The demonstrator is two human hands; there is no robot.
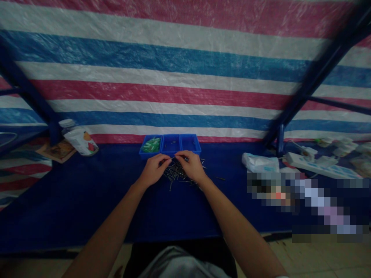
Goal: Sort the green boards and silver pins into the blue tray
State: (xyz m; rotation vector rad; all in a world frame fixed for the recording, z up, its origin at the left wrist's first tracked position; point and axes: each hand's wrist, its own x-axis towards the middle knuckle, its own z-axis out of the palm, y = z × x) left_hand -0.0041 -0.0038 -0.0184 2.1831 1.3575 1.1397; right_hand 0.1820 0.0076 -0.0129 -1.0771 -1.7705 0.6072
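Over a loose pile of dark metal screws (173, 174), my left hand (154, 168) and my right hand (191, 165) face each other, both with fingers pinched closed. A thin screw (173, 157) spans the small gap between the fingertips, apparently gripped at both ends. Just behind the hands stands a blue three-compartment tray (171, 155). Its left compartment holds small green and clear pieces (152, 144) whose kind I cannot make out. A few screws lie in the middle and right compartments. My right hand hides part of the pile.
A white-capped plastic jar (81, 141) leans at the left back beside a brown flat packet (57, 150). On the right are a white plastic packet (261, 163) and a power strip with plugs (321, 164). Blue frame posts (307, 87) flank the blue table (87, 204); striped sheeting hangs behind.
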